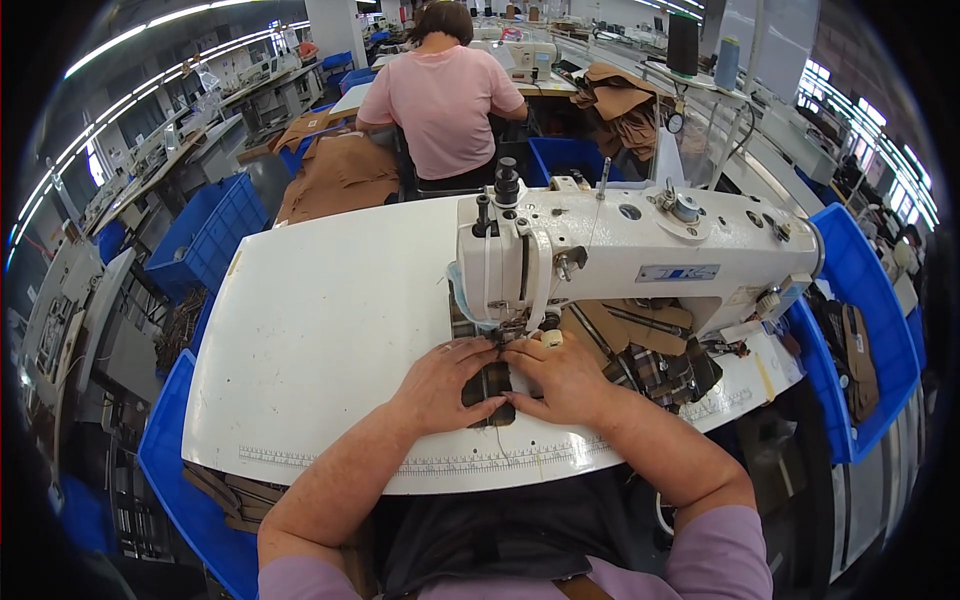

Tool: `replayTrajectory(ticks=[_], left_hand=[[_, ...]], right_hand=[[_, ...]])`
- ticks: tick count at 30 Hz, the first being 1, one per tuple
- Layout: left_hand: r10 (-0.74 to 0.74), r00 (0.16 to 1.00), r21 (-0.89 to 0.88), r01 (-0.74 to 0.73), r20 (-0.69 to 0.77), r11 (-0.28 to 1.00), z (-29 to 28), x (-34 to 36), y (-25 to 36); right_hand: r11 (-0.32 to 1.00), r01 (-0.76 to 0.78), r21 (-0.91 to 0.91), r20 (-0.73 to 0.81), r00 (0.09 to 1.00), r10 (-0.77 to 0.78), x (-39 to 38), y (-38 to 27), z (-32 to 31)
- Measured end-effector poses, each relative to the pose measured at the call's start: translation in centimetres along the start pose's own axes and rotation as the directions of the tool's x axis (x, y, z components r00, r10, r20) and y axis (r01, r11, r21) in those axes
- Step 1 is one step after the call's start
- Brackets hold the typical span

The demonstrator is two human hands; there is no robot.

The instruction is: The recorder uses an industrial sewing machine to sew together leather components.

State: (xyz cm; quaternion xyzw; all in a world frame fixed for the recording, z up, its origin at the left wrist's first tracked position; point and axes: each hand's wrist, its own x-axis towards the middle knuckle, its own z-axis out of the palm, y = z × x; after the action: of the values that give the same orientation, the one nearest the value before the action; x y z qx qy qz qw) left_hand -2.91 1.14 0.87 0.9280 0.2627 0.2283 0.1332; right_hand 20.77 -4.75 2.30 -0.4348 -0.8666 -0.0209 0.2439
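A narrow dark plaid fabric piece lies on the white table of a sewing machine and runs under its needle area. My left hand presses on the piece's left side, its fingertips close to the presser foot. On the other side my right hand holds the cloth, fingers bent near the foot and a pale band around one finger. Both thumbs nearly meet over the near part of the cloth. Under the machine arm lie brown pieces with dark zipper-like strips and more plaid pieces. My fingertips partly hide the stitching spot.
A ruler strip follows the table's near edge. Blue bins stand at the left and right, both with brown pieces. Ahead, a person in a pink shirt sits with their back to me, beside piled brown fabric.
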Motion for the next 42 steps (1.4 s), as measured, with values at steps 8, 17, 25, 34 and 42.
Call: replayTrajectory(ticks=[8,17,25,34,42], left_hand=[[-0.025,1.000,-0.023,0.026,0.007,0.999,-0.1,0.2,0.1],[-0.021,1.000,-0.019,0.022,0.014,1.000,0.3,0.2,-0.5],[-0.054,0.998,0.041,0.053,0.022,0.998,-0.4,1.3,-0.1],[-0.104,0.995,0.169,0.103,0.001,0.980,-0.2,1.2,0.3],[-0.112,0.992,0.299,0.091,0.052,0.950,-1.4,2.3,0.5]], right_hand=[[0.999,-0.025,-0.020,0.016,1.000,0.025,0.0,0.0,0.0],[0.999,-0.033,0.012,-0.002,0.999,0.033,-0.3,-0.1,0.7],[1.000,-0.010,-0.013,-0.045,0.999,0.009,-0.6,0.3,1.0],[1.000,0.015,0.006,-0.062,0.998,-0.015,-0.5,0.6,1.2],[0.998,0.039,0.047,-0.056,0.998,-0.037,-0.5,0.7,0.9]])
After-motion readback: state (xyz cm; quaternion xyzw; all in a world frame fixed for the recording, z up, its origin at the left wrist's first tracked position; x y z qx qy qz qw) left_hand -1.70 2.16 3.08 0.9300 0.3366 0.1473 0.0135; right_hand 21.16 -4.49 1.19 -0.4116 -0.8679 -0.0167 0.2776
